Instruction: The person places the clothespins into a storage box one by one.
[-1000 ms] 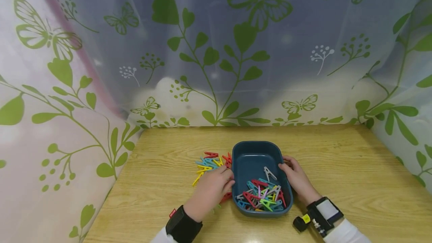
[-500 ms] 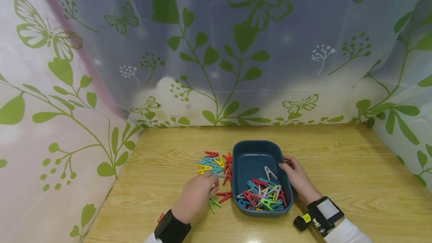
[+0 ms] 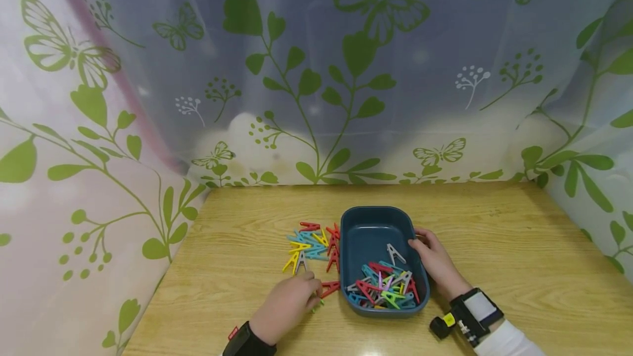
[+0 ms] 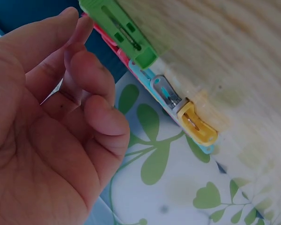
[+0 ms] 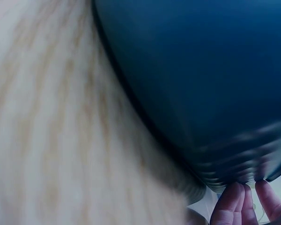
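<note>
My left hand [image 3: 289, 304] is over the table, left of the tub, its fingers partly bent. Its thumb and index fingertips are at the end of a green clothespin [image 4: 126, 35]; whether they pinch it is hidden. A red clothespin [image 3: 329, 288] lies just beyond the fingers. My right hand [image 3: 437, 262] holds the right rim of a dark blue plastic tub [image 3: 378, 215], thumb over the edge. In the right wrist view its fingertips [image 5: 232, 201] meet the tub's wall. Mixed clothespins [image 3: 383, 284] fill the tub's near end, and a grey one [image 3: 395, 254] lies apart inside.
Left of the tub lie blue clothespins [image 3: 314, 251], yellow ones [image 3: 290, 261], a grey one [image 3: 301, 262] and a column of red ones [image 3: 333, 243]. The wooden table [image 3: 237, 246] meets a leaf-patterned curtain [image 3: 316, 98] at the back and sides.
My left hand has moved from the tub's left side toward the near left, over the green clothespin. A grey clothespin now shows beside the yellow ones. The right hand and tub stay put.
</note>
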`<state>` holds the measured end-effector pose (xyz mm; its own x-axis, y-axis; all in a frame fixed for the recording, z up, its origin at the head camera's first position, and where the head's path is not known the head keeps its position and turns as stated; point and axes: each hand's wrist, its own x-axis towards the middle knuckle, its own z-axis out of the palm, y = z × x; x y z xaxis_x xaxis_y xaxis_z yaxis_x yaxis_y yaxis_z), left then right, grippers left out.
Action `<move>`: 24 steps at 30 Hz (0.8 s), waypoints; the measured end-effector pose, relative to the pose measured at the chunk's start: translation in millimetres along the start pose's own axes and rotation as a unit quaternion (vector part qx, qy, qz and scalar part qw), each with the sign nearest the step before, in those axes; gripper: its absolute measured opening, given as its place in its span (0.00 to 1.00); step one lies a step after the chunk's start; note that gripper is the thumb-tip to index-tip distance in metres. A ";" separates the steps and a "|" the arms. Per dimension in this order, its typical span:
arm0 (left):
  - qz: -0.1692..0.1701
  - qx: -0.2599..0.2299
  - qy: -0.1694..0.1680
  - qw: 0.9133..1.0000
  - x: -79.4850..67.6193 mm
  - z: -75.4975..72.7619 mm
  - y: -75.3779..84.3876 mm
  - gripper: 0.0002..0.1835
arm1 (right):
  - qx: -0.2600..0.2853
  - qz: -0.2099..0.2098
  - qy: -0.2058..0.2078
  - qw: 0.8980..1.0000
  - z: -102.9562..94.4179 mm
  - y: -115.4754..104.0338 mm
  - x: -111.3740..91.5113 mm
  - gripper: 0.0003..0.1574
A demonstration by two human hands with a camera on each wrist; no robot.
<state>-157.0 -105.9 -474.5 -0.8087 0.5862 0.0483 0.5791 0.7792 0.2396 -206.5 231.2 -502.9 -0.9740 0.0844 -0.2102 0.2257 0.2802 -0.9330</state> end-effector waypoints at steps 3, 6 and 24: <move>0.002 -0.004 -0.002 1.000 -1.4 1.4 0.3 0.04 | -0.001 0.001 -0.001 1.000 0.2 0.1 -0.3 0.36; 0.000 0.000 -0.001 1.000 -1.5 3.1 0.5 0.05 | 0.000 0.003 -0.003 1.000 0.2 -0.1 -0.5 0.36; 0.029 0.027 -0.022 0.999 -0.9 4.2 5.0 0.06 | 0.003 0.005 -0.007 1.000 0.4 -2.1 -1.4 0.37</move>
<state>-153.0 -101.6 -477.4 -0.7687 0.6393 0.0172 0.6308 0.7534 0.1856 -205.6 230.1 -500.7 -0.9717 0.0739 -0.2242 0.2359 0.2743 -0.9322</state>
